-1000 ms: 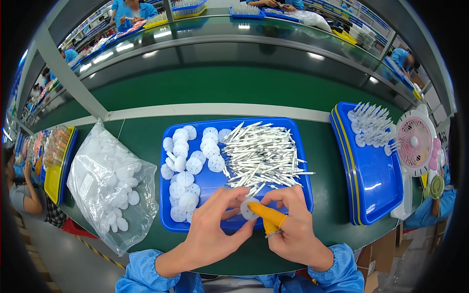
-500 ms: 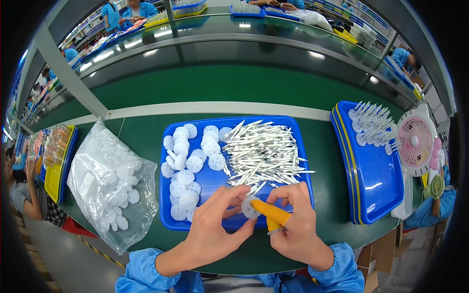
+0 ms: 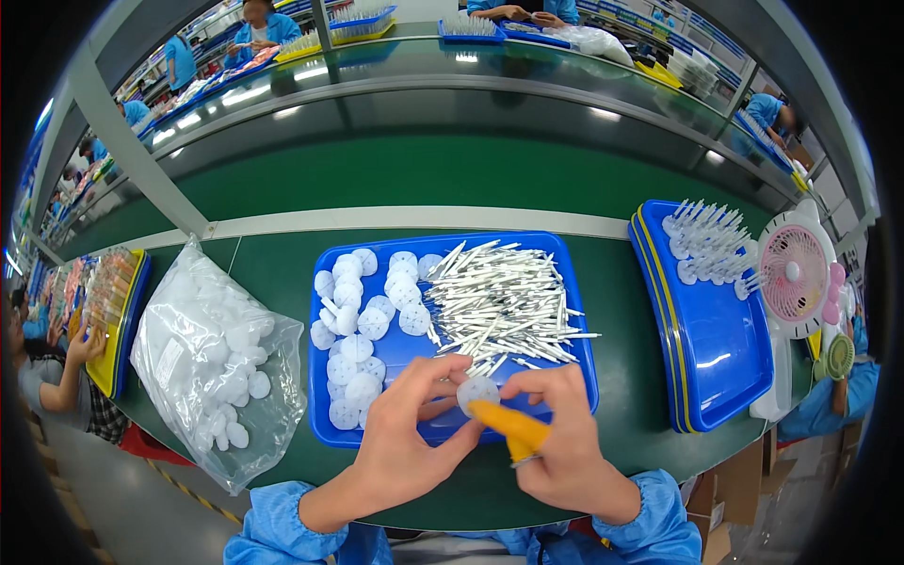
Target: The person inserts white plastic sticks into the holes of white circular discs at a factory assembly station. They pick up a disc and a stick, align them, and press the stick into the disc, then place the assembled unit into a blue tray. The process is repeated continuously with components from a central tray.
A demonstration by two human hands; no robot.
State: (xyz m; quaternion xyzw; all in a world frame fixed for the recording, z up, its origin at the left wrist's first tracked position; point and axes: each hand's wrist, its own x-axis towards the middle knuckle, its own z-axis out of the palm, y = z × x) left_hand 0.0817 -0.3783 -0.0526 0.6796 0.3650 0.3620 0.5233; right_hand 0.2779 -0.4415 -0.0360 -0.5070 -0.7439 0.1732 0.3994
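Leftmost, a co-worker by a yellow tray; grey floor below. On the green table, a clear bag of white pieces. Next, blue tray: loose discs on its left, heaped white sticks on its right. At its near edge, left hand, grip narrow, holding a pale disc. Right hand close against that disc, yellow finger cover overlapping it; cannot tell if its grip is closed. Farther right, stacked trays bearing spiky pieces, a pink-and-white fan, cardboard boxes lower down.
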